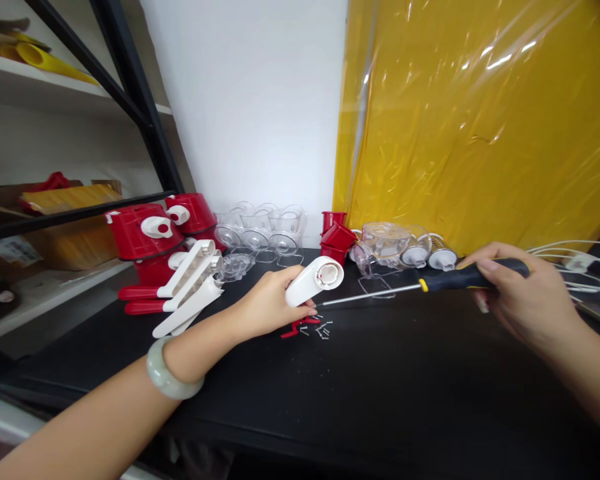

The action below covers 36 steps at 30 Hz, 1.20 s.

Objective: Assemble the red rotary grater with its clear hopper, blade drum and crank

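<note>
My left hand [267, 303] is closed around a white plastic handle [305, 283], whose round socket end faces up and toward me. In my right hand [525, 300] is a screwdriver [460, 277] with a black and yellow grip, held nearly level. Its long shaft points left, and the tip is by my left fingertips, just under the handle. Whether a screw sits at the tip is too small to tell. Below, several small screws [323, 330] lie scattered on the black table [380, 387], beside a red crank-shaped piece [295, 328].
White and red handle parts [187, 287] lie at the left, before stacked red housings [145, 233]. Clear plastic cups [260, 223] line the white wall. Red cups [337, 237], a clear housing [385, 240] and drum graters [440, 253] stand behind my hands. White cables [585, 263] run at the right.
</note>
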Tool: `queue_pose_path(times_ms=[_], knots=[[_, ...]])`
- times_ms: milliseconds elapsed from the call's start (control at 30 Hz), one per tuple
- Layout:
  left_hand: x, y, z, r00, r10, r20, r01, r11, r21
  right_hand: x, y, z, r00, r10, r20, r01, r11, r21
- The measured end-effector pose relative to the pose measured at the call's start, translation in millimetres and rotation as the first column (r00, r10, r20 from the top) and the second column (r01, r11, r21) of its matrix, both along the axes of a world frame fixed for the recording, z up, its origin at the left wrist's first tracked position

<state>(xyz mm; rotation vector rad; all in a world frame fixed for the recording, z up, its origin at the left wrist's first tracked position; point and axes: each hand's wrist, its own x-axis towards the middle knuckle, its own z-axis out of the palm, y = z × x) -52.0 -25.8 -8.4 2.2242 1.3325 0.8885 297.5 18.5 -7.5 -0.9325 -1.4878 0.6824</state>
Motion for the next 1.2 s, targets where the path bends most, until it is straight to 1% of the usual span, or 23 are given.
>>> queue_pose_path(times_ms=[300,467,500,567,633,700,767,833,933,1033,1200], knots=[[-1,1,-3.2,1.000,-0.007,0.013,0.007,1.000,-0.015,2,1,-1.2,1.000,-0.016,0.021,0.017,1.000,-0.019],[-4,3,-1.5,0.998,-0.007,0.058,0.010,0.998,-0.056,1,-1,0.8,1.000,-0.018,-0.020,0.018,1.000,-0.017],[-5,3,-0.5,0.998,0.008,0.055,-0.005,0.999,-0.052,1,-1,2.5,0.999,-0.021,-0.030,0.021,1.000,-0.016],[-8,5,1.4,0.996,0.079,0.030,-0.079,0.997,-0.003,0,-4,7.7,0.997,-0.024,-0.076,0.024,1.000,-0.005],[-11,8,2.6,0.985,0.172,0.015,-0.173,0.982,0.070,-2,-7,14.7,0.985,-0.043,-0.165,0.045,0.999,0.010],[-12,8,2.8,0.977,0.207,0.048,-0.211,0.972,0.108,-5,-11,22.0,0.959,-0.081,-0.271,0.097,0.994,0.044],[-10,7,2.5,0.979,0.173,0.109,-0.182,0.980,0.085,-8,-14,27.4,0.923,-0.121,-0.366,0.168,0.981,0.101],[-7,5,2.0,0.977,0.120,0.178,-0.125,0.992,0.017,-11,-17,29.7,0.893,-0.135,-0.430,0.220,0.963,0.154],[-2,1,0.7,0.963,0.067,0.261,-0.046,0.995,-0.083,-15,-21,28.1,0.886,-0.141,-0.443,0.246,0.951,0.188],[0,1,-2.7,0.949,0.038,0.314,-0.008,0.995,-0.096,-18,-27,25.6,0.885,-0.156,-0.439,0.263,0.945,0.195],[-3,6,-11.0,0.912,0.001,0.411,0.033,0.997,-0.075,-24,-39,26.4,0.877,-0.175,-0.448,0.281,0.942,0.182]])
